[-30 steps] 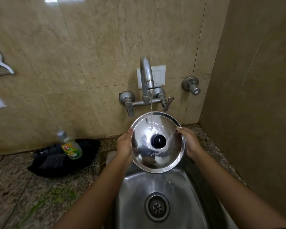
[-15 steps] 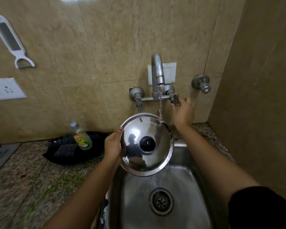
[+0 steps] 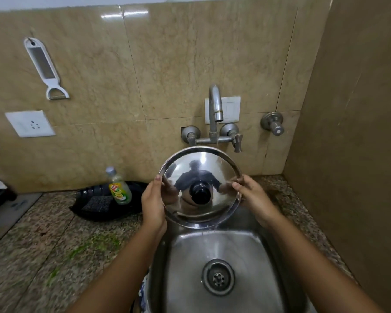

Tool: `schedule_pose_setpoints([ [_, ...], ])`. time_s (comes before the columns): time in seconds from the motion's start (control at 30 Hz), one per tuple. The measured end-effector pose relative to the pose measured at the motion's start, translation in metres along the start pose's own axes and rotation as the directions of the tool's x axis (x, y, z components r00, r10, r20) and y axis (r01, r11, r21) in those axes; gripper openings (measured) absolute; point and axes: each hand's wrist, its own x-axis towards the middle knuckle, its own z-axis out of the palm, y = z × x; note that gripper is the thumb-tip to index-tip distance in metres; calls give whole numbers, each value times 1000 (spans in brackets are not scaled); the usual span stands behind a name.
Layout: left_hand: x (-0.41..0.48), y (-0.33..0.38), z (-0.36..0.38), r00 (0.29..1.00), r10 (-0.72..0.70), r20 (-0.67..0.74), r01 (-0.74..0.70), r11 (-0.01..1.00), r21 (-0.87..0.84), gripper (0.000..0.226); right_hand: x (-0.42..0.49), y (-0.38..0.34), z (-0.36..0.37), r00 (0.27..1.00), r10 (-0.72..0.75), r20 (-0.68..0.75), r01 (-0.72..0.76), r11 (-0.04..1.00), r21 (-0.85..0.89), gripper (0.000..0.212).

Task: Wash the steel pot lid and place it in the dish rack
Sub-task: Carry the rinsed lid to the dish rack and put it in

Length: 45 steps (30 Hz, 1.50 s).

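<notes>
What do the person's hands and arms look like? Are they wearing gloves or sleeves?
No gloves. Both the left hand and the right hand are bare, with short plain fingernails and no rings, watch or bracelets that I can see. The forearms are bare too, with no sleeve showing in this picture. Nothing is written or marked on them.

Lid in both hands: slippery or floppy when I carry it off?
Lid is polished steel, probably wet, with a drip at its lower edge, so likely slippery. It looks stiff and thin, likely light. Left hand and right hand pinch only the rim, so it may swivel.
</notes>
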Motion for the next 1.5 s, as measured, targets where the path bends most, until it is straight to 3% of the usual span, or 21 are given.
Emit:
schedule_pose_setpoints([
  [0.13, -13, -5, 0, 998, -25, 53, 24, 1000, 11, 26, -14, -24, 5, 988, -148, -54, 153, 983, 100, 14],
  [0.3, -20, -13, -1, 995, -69, 73, 49, 969, 244, 39, -29, -51, 7, 948, -317, -30, 317, 948, 17, 13],
  [0.4, -25, -13, 3, 995, -77, 60, 57, 954, 293, 32, -31, -55, 4, 939, -343, -5, 343, 939, -13, 12],
  [0.57, -29, -9, 1, 994, -93, 60, 74, 962, 264, 28, -29, -58, 5, 946, -322, -41, 323, 945, 44, 17],
  [0.73, -10, 15, -16, 994, -110, 7, 107, 981, 163, 22, -14, -62, 36, 975, -154, -162, 194, 943, 271, 21],
  [0.9, 27, 62, -71, 995, -92, -35, 95, 991, 90, 22, 9, -74, 117, 978, 63, -197, 46, 864, 502, 26],
  [1.0, 48, 95, -124, 997, -50, -63, 58, 991, 121, 27, 19, -84, 178, 970, 179, -165, -44, 795, 604, 16],
  [1.17, 96, 157, -235, 998, -7, -67, 20, 982, 189, 28, 32, -103, 294, 959, 263, -106, -98, 658, 746, 16],
  [1.4, 143, 255, -374, 972, 117, -205, -58, 960, 272, 28, 58, -120, 465, 970, 240, -33, -150, 703, 695, 18],
  [1.5, 168, 294, -433, 945, 213, -249, -127, 939, 320, 26, 79, -130, 541, 984, 180, -15, -134, 784, 606, 16],
])
